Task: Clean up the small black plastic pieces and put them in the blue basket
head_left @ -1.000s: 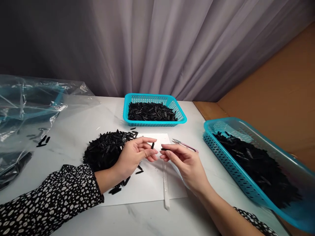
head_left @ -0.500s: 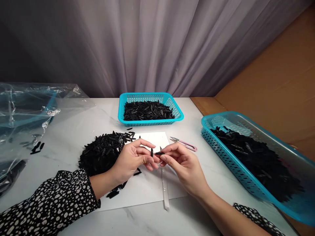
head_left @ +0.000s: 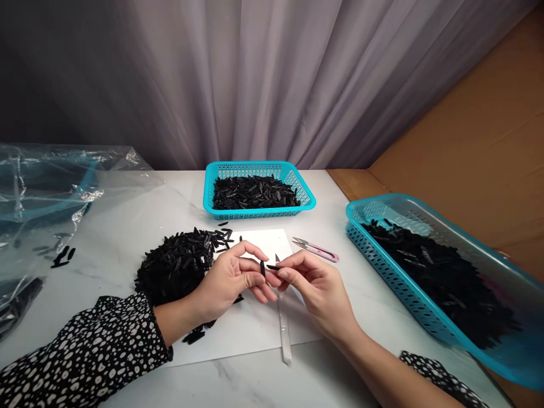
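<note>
The small black piece (head_left: 262, 268) stands nearly upright between the thumb and fingers of the left hand (head_left: 229, 280), just above the white sheet (head_left: 255, 328); a second black piece (head_left: 273, 267) lies level in the pinched fingers of the right hand (head_left: 317, 289), its tip touching or all but touching the first. A second ago the two pieces sat a little apart; now the hands have closed in and the ends meet, so I judge the two bits are being fitted or checked against one another rather than sorted away. Both sets of fingers are clenched lightly, each on its own piece.

Just left of the hands a heap of black pieces (head_left: 178, 266) spreads over the sheet's edge; a slim white stick (head_left: 284, 331) lies under the right hand; pink snips (head_left: 317, 249) rest beyond it on the desk (head_left: 127, 226). A turquoise basket (head_left: 259, 170) holds more pieces at the back; a larger basket (head_left: 425, 226) sits at the right; crumpled clear plastic (head_left: 51, 181) lies at the left.
</note>
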`<state>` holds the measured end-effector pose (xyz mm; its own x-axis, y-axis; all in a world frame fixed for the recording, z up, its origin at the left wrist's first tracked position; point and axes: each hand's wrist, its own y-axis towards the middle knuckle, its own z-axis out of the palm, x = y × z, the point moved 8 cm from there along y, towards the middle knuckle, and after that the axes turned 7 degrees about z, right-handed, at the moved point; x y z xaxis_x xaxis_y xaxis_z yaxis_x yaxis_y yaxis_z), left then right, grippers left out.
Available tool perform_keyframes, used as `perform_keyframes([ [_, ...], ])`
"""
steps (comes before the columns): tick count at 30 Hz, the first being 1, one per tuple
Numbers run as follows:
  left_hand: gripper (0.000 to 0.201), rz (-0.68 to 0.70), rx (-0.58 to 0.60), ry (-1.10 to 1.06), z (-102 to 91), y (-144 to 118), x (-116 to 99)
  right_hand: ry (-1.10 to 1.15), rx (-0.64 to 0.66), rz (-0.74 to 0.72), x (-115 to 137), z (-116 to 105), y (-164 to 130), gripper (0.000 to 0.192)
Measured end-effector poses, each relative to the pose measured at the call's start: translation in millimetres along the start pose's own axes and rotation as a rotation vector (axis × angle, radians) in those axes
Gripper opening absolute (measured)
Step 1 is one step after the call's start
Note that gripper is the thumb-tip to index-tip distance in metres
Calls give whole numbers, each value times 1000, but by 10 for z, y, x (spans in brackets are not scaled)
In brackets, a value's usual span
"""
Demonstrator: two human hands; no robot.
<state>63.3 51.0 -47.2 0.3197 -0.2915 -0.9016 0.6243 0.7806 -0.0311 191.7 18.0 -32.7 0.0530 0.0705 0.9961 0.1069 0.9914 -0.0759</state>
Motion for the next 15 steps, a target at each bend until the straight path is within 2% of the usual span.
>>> perform_keyframes([
  [15,35,-4,31,-20,31,1,9,111,42,98,-100,41,11,24],
])
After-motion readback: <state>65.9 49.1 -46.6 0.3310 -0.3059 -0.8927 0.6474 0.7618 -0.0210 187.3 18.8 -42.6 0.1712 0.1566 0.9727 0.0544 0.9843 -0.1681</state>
